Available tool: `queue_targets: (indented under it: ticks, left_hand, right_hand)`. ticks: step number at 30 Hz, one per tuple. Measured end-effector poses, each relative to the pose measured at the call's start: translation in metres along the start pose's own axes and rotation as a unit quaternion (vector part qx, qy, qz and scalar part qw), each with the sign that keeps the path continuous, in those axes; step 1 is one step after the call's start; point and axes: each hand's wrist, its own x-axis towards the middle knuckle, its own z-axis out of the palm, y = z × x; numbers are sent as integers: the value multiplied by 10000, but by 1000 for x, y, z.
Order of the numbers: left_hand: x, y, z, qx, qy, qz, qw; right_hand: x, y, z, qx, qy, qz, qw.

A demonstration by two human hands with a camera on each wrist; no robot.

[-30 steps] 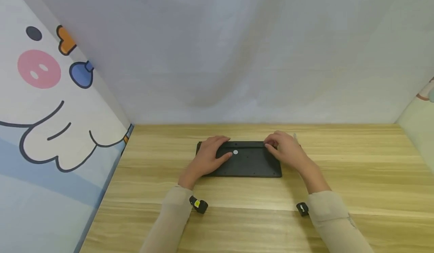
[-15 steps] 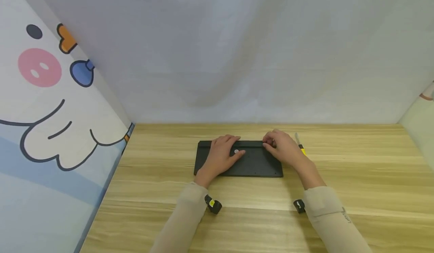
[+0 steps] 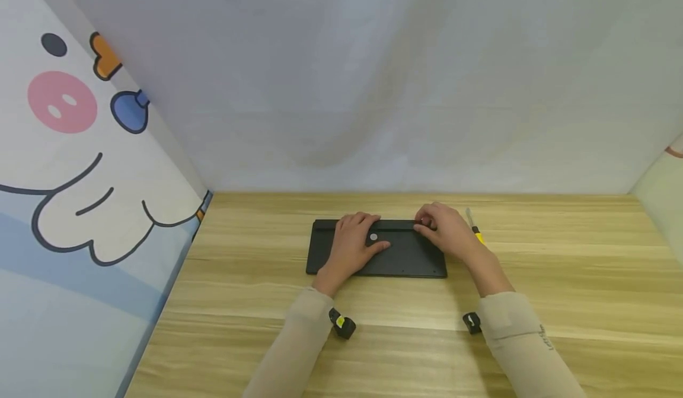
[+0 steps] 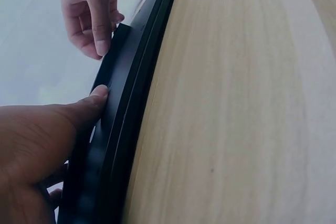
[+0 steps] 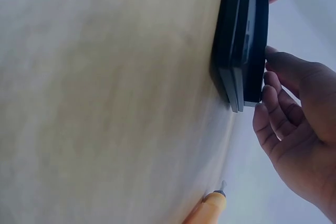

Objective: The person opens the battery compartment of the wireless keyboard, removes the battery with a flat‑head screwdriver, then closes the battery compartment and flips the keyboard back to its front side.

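Observation:
A black keyboard (image 3: 405, 255) lies underside up on the wooden table, with a raised bar along its far edge and a round pale spot near the middle. My left hand (image 3: 352, 241) holds it left of centre, thumb on the underside and fingers over the far edge. In the left wrist view, the left thumb (image 4: 89, 106) touches the black surface. At the far right corner, my right hand (image 3: 448, 232) pinches the raised bar between thumb and fingers. Seen from the right wrist, the right hand's fingertips (image 5: 270, 95) are at the bar's end; the exact contact is partly hidden.
A screwdriver (image 3: 474, 227) with a yellow and black handle lies just right of the keyboard, partly behind the right hand. The wooden table (image 3: 256, 255) ends at a pale cloth wall (image 3: 320, 89) behind. A cartoon-printed panel (image 3: 64, 161) stands on the left.
My left hand has slid right along the keyboard, uncovering its left end. The right hand has stayed at the far right corner, and more of the screwdriver shows beside it.

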Motion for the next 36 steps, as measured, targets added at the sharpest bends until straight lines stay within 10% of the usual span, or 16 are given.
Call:
queue_targets:
  ticks: [36]
  left_hand:
    - [1, 1, 2, -459, 96, -99, 9989]
  right_hand:
    - [12, -2, 5, 150, -206, 679, 9974]
